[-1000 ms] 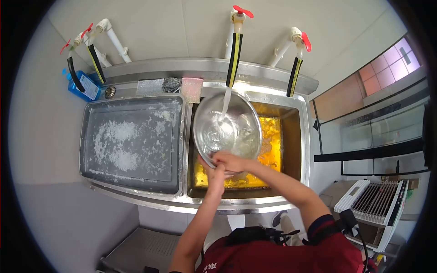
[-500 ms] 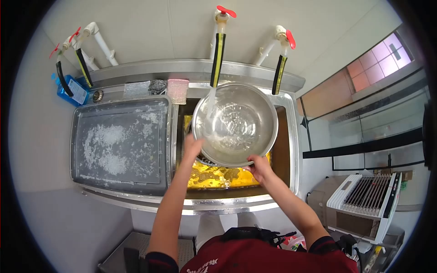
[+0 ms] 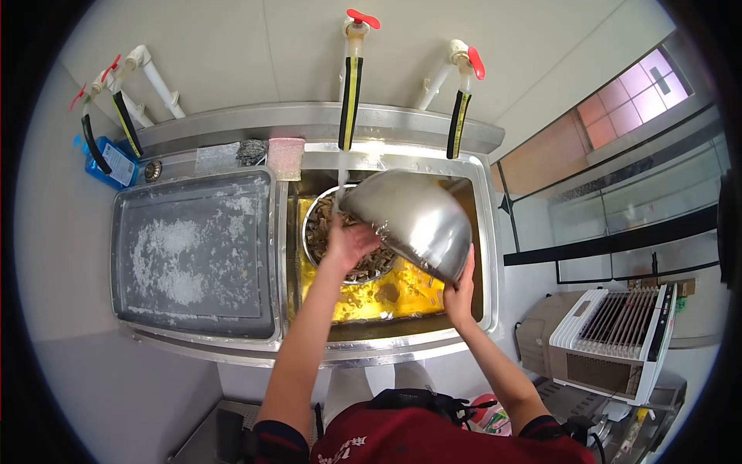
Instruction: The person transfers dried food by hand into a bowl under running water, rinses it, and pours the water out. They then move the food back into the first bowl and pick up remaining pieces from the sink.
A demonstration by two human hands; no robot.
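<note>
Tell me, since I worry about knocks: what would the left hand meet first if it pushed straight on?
Probably the tilted steel bowl its fingers already touch; the left hand points up toward the tap stream, though depth is unclear.

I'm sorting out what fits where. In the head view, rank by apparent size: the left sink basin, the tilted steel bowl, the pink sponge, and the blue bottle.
1. Left sink basin, clearly largest.
2. Tilted steel bowl, raised nearer the camera, so it may look bigger than it is.
3. and 4. Pink sponge and blue bottle look alike; no ranking.

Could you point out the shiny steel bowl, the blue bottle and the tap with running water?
Round shiny steel bowl (image 3: pixel 413 220), head view, on its outer wall.
Blue plastic bottle (image 3: pixel 108 164), head view, on its label.
Red-handled running tap (image 3: pixel 350 69), head view, on its black-and-yellow spout.
</note>
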